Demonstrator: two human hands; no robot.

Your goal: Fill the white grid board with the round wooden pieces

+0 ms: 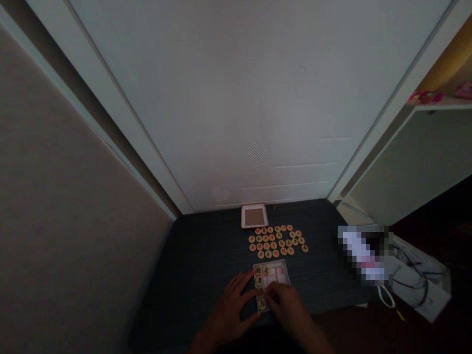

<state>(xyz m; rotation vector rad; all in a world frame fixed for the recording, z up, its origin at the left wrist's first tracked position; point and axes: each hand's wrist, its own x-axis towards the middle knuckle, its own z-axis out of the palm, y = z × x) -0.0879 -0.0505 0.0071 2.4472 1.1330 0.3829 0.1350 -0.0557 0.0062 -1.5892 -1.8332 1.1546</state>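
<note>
A shallow box (288, 277) with a pink-marked white inside lies near the table's front. Several round Chinese chess pieces (259, 280) stand in a column along its left side, with one more beside the top piece. My left hand (233, 304) is open, fingers spread, with its fingertips at the box's left edge and over the lower pieces. Over the box's lower part, my right hand (286, 304) is closed in a pinch close to the column. Whatever its fingertips hold is hidden. Beyond the box, loose Chinese chess pieces (273, 245) lie in uneven rows, with red or black characters.
Behind the loose pieces, a square pink-rimmed tray or lid (254, 217) lies against the white panel (236, 98). The dark table (199, 250) meets a wall at left. At right are a blurred-out patch (365, 255), cables (420, 275) and a white box (424, 297).
</note>
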